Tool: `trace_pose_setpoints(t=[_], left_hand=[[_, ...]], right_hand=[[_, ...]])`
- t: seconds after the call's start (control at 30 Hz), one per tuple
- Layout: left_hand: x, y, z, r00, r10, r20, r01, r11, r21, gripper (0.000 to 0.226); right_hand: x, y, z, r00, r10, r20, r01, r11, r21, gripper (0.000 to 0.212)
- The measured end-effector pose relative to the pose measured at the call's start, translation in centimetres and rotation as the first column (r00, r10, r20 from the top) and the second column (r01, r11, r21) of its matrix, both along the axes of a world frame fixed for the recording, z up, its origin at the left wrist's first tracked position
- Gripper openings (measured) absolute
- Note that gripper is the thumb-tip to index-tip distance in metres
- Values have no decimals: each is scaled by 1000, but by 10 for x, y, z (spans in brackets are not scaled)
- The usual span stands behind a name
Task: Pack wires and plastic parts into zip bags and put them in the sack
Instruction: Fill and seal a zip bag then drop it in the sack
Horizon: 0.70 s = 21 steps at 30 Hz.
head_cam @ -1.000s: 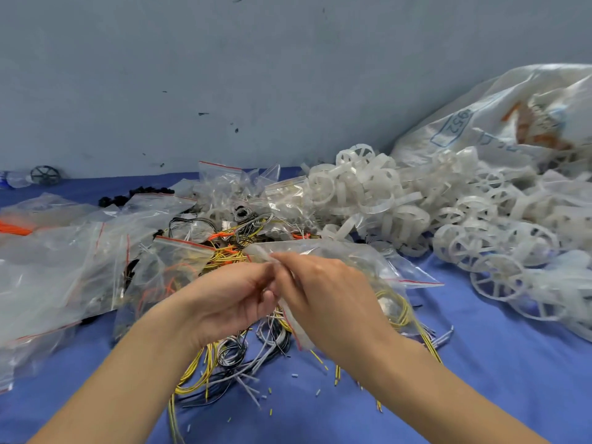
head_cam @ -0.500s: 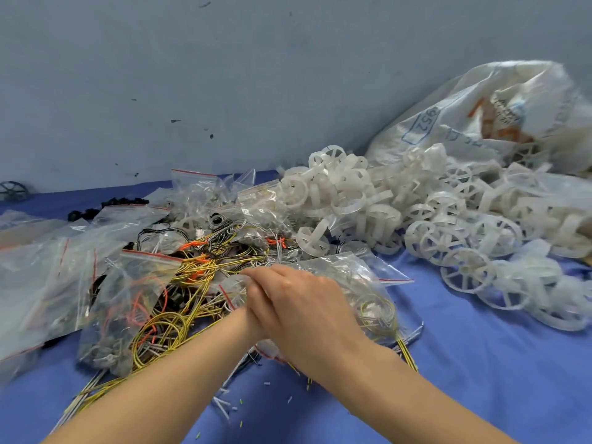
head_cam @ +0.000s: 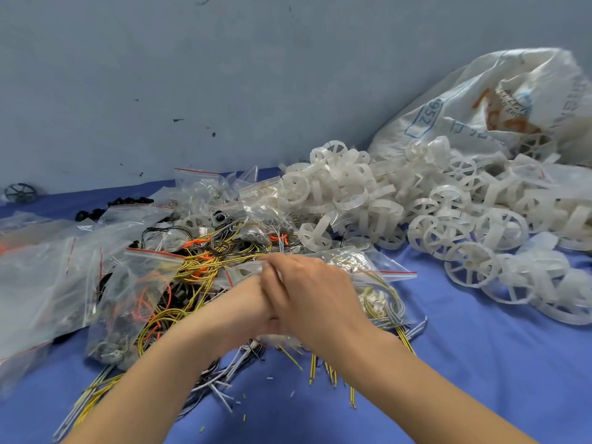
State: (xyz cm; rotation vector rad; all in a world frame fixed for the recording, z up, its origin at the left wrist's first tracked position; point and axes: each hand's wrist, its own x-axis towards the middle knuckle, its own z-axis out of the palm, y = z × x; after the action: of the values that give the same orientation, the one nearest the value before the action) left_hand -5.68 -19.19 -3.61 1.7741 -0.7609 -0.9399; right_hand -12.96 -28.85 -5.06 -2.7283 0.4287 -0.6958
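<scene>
A clear zip bag (head_cam: 378, 283) with a red strip, holding yellow and grey wires, lies in front of me on the blue cloth (head_cam: 464, 373). My right hand (head_cam: 314, 299) lies across it, fingers curled on the bag's left end. My left hand (head_cam: 253, 302) is mostly hidden behind the right one; its fingers cannot be seen. Loose yellow, black and orange wires (head_cam: 205, 267) are heaped left of the hands. White plastic wheel parts (head_cam: 448, 232) pile up to the right. The white woven sack (head_cam: 499, 100) lies at the back right, mouth facing the pile.
Several more zip bags (head_cam: 48, 283), some filled, cover the left side. A wire-filled bag (head_cam: 134, 309) lies just left of my arms. Black parts (head_cam: 96, 213) sit near the grey wall. A dark wheel (head_cam: 20, 193) stands far left. Cut wire bits litter the cloth.
My hands have closed together and moved right over the bag, the right now covering the left. The view has shifted right, showing more of the sack.
</scene>
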Motion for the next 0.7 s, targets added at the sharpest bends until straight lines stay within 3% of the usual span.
trace_pose_setpoints(t=[0.1, 0.23, 0.37, 0.6, 0.7], left_hand=[[14, 20, 2, 993, 41, -109, -44, 999, -18, 31], [53, 52, -10, 964, 222, 145, -224, 975, -2, 22], [80, 65, -30, 804, 313, 505, -340, 939, -41, 19], [98, 37, -18, 571, 343, 746, -302, 933, -198, 18], [120, 7, -15, 411, 114, 905, -350, 936, 41, 30]], right_hand=[[3, -2, -6, 1000, -12, 24, 13, 999, -29, 29], [8, -6, -13, 1000, -16, 9, 16, 999, -41, 34], [16, -12, -19, 998, 35, -45, -37, 998, -42, 39], [23, -17, -20, 988, 102, -118, -102, 995, 14, 54], [23, -21, -14, 992, 96, -80, -93, 995, 38, 65]])
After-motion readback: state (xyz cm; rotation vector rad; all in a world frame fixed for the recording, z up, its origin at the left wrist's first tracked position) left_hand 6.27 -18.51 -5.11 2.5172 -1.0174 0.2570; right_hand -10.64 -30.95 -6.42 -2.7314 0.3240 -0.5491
